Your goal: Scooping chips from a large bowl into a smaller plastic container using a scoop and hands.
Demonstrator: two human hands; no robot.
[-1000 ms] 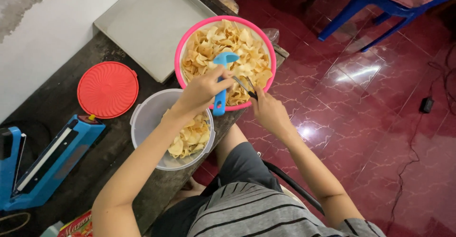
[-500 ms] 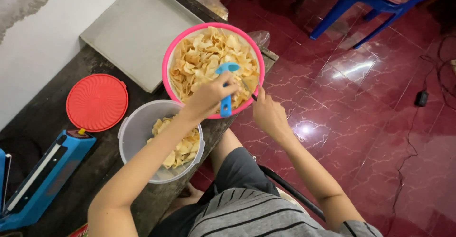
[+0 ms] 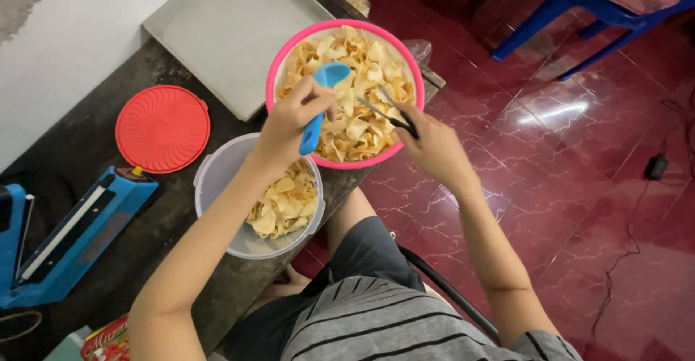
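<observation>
- The blue plastic scoop (image 3: 318, 108), clamped in the left hand (image 3: 289, 119), has been lifted from the pink bowl of pale chips (image 3: 346, 93) on the counter (image 3: 145, 209).
- The right hand (image 3: 427, 140), closed on thin metal tongs (image 3: 387, 111), stays at the bowl's 4 o'clock.
- The clear tub (image 3: 257, 194) sits at 7 o'clock.

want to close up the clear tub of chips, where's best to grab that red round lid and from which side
Take the red round lid by its rim, coming from above. It lies flat on the dark table, apart from the clear tub, with no knob visible. The small tab on its right edge looks the likeliest spot to lift. The left hand, holding the blue scoop, is nearer.
</observation>
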